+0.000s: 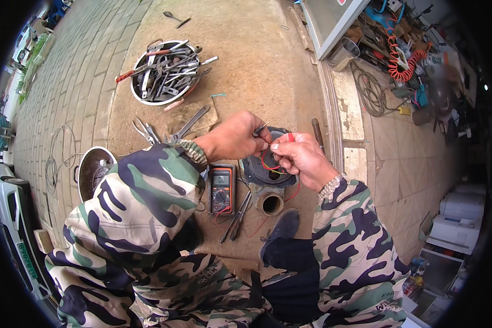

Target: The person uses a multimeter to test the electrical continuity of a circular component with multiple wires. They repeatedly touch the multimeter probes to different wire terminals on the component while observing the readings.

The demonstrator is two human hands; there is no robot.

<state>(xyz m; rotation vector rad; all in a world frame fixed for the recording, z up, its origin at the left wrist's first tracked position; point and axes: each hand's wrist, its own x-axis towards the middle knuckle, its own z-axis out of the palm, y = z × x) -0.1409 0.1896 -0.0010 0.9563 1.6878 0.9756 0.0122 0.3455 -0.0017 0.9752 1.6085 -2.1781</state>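
Observation:
My left hand (236, 134) is closed, its fingertips pinching what looks like a dark test probe (261, 129) with a thin bright tip. My right hand (302, 158) is closed on a red test probe (291, 137). The fingertips of both hands nearly meet over a dark, round cast-metal machine body (251, 170) with a round pipe opening (272, 204). Thin red and yellow wires (264, 160) loop down below the fingers. Exactly where the probe tips touch is too small to tell. Left of the machine body lies an orange-and-black multimeter (221, 188), its display lit.
Pliers (236, 218) lie beside the multimeter. An adjustable wrench (191, 123) and more pliers (145, 131) lie further left. Beyond stands a basin (135, 90) full of tools; a metal pot (81, 175) is at left. My shoe (281, 232) is close to the pipe opening.

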